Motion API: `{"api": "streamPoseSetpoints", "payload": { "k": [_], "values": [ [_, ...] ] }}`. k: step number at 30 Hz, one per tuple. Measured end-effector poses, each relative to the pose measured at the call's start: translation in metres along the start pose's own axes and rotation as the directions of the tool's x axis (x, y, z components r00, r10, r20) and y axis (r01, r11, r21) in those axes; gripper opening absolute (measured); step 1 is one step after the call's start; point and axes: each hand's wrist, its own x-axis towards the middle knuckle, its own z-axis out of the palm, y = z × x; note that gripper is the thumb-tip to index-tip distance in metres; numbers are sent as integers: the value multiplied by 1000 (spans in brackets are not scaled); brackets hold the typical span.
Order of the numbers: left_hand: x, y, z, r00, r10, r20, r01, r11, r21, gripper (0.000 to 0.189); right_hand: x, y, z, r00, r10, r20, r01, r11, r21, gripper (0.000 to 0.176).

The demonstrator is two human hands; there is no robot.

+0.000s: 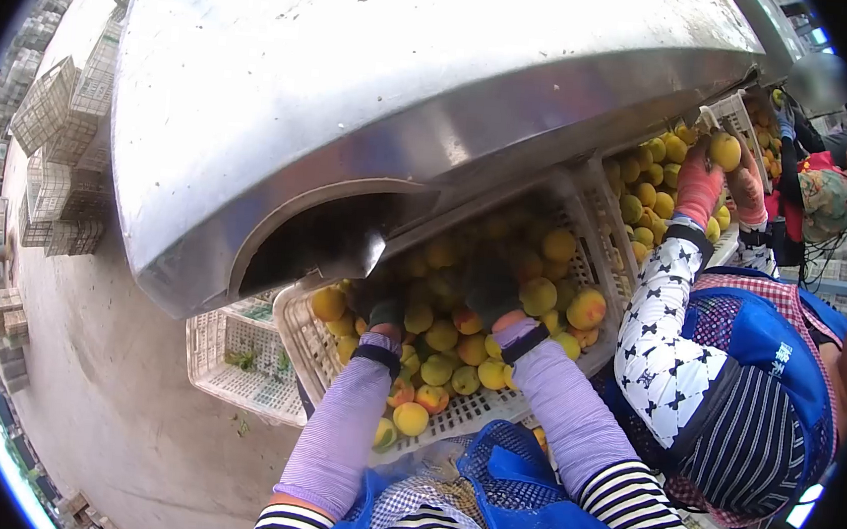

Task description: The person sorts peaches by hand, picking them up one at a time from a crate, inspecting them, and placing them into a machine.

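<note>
A white plastic crate in front of me holds many yellow peaches, some with a red blush. My left hand, in a dark glove below a lilac sleeve, reaches in among the peaches on the crate's left side. Farther right, my right hand, gloved the same way, is down among the fruit too. Shadow under the metal machine darkens both hands, and their fingers cannot be made out. Whether either one holds a peach is hidden.
The machine's curved edge and dark opening overhang the crate. At right, a co-worker's pink-gloved hands hold a peach over another crate. A crate with leaves stands at left; stacked crates line the floor beyond.
</note>
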Motion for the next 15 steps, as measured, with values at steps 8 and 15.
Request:
{"api": "streamPoseSetpoints", "payload": {
  "k": [8,15],
  "values": [
    [1,-5,15,988,157,7,-156,980,125,75,19,-8,34,999,40,10,-41,940,339,63],
    [-13,-7,-21,862,70,502,336,663,-669,66,-51,-6,-107,919,-51,390,-347,363,865,73]
  ]
}}
